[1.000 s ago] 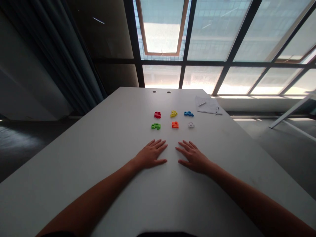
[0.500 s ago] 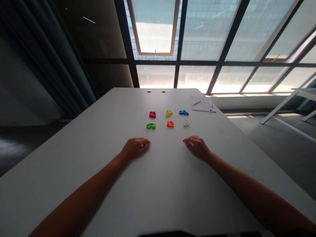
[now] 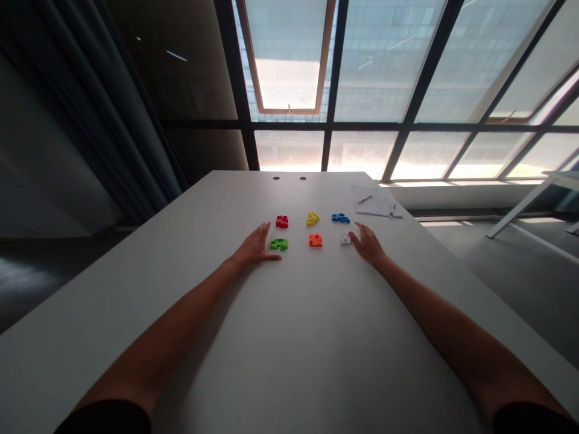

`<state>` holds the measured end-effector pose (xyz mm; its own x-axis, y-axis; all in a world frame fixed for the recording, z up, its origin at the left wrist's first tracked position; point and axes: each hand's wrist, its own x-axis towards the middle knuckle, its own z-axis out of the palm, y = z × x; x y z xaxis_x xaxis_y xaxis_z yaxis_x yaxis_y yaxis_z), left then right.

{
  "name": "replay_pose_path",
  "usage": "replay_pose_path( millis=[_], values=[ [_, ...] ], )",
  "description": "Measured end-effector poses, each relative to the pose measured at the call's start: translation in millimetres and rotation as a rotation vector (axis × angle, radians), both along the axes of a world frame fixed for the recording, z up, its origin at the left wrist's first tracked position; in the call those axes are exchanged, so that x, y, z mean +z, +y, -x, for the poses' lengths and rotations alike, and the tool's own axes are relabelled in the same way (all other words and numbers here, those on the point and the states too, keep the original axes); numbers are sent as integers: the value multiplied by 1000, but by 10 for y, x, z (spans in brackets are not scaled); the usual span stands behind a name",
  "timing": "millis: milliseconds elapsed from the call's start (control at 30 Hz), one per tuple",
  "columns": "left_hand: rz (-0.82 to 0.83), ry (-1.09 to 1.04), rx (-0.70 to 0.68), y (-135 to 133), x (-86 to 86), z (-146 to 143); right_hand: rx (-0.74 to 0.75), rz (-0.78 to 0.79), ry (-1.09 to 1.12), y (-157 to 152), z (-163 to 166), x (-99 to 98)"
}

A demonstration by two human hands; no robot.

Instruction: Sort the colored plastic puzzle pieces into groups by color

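Several small notched plastic blocks lie in two rows on the white table (image 3: 289,337). The far row has a red block (image 3: 281,222), a yellow block (image 3: 312,219) and a blue block (image 3: 341,217). Nearer are a green block (image 3: 278,244), an orange block (image 3: 315,240) and a white block (image 3: 345,239). My left hand (image 3: 254,246) is open at the left of the green block, thumb and fingers spread on either side of it. At the right of the white block, my right hand (image 3: 367,243) is open, its thumb close to that block; whether they touch I cannot tell.
Paper sheets (image 3: 373,200) with a pen (image 3: 365,199) on top lie at the table's far right, with another slim tool (image 3: 392,210) by their near edge. Two round holes (image 3: 289,178) sit near the far edge. Windows stand beyond, a dark curtain (image 3: 90,90) at left.
Both hands have moved forward from the near side of the blocks to their two sides, and their fingers have spread. The view has tilted up slightly. The blocks keep their arrangement.
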<state>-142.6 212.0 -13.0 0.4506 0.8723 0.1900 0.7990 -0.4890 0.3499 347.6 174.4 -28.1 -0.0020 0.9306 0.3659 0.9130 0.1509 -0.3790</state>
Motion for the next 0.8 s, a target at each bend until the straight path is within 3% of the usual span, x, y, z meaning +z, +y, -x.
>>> replay_pose_path(
  millis=[200,333,467,567,667,800],
  values=[
    [183,93,68,524,26,-364,30,195,0,648,204,49],
    [233,136,27,765,102,-663,57,197,63,983,495,124],
    [243,73,-75,928,118,-882,185,126,166,1142,700,139],
    [147,-70,-96,1057,117,-957,234,53,219,1199,725,110],
    [21,-169,-7,1205,135,-1069,166,66,205,1267,739,90],
    [113,-180,18,1388,186,-1385,76,218,75,1358,885,97]
  ],
)
